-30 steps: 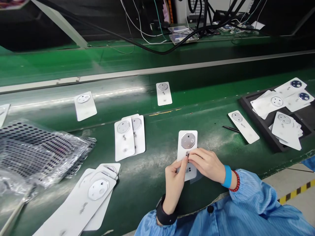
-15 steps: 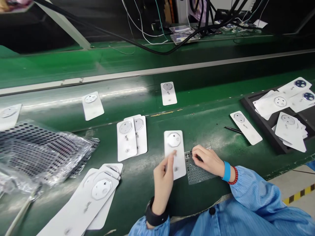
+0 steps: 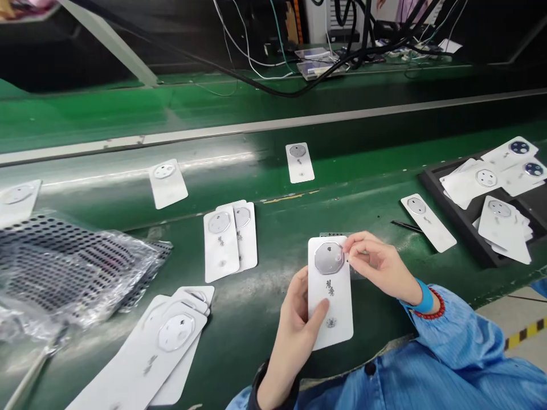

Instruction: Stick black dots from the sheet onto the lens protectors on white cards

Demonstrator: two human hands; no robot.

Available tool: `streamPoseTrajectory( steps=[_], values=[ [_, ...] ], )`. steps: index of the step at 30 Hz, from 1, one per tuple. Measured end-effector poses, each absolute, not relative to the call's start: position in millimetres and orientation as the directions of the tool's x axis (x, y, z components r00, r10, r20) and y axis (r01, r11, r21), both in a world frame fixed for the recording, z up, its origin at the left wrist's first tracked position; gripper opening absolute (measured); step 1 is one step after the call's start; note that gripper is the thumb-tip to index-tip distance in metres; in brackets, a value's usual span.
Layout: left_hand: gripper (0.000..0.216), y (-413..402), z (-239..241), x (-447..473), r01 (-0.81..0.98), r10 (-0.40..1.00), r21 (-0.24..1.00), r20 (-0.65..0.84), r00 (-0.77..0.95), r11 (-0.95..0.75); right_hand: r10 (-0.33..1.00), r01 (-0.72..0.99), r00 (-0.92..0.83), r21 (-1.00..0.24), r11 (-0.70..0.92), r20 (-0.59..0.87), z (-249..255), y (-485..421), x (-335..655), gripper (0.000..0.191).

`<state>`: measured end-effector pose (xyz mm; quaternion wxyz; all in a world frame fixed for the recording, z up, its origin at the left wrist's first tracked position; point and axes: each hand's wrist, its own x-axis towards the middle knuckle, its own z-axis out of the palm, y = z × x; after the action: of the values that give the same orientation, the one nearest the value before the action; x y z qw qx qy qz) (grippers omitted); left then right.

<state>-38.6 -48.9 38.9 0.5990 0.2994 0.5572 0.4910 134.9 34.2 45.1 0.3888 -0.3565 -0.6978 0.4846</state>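
Item: our left hand (image 3: 299,319), fingers clamped on a white back cover (image 3: 331,296), thumb across its face, held above the green surface (image 3: 265,296). Our right hand (image 3: 376,263), fingertips pinched together at the cover's upper right edge beside its silver octagonal plate (image 3: 328,257). Nearby lay paired covers (image 3: 231,239); well right, a black tray (image 3: 448,199).
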Motion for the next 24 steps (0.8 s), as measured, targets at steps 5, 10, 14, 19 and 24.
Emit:
streamPoseTrajectory(
  steps=[5, 10, 14, 19, 24],
  values=[
    [0.045, -49, 46, -29, -0.345, 0.903, 0.860, -0.423, -0.071, 0.376, 0.776, 0.286, -0.495, -0.771, 0.570, 0.390, 45, 27, 129, 0.009],
    [0.038, -48, 50, -17, -0.252, 0.911, 0.918, -0.360, -0.202, 0.307, 0.711, 0.337, -0.468, -0.637, 0.693, 0.525, 48, 24, 123, 0.011],
    [0.029, -47, 51, -14, -0.183, 0.922, 0.953, -0.283, -0.265, 0.240, 0.612, 0.359, -0.512, -0.497, 0.790, 0.603, 51, 23, 125, 0.016],
    [0.021, -45, 54, -10, -0.113, 0.922, 0.977, -0.207, -0.326, 0.180, 0.452, 0.387, -0.561, -0.263, 0.884, 0.694, 56, 19, 125, 0.022],
    [0.028, -43, 52, -14, -0.143, 0.879, 0.961, -0.273, -0.391, 0.235, 0.500, 0.466, -0.627, -0.226, 0.855, 0.598, 51, 9, 127, 0.032]
  ],
)
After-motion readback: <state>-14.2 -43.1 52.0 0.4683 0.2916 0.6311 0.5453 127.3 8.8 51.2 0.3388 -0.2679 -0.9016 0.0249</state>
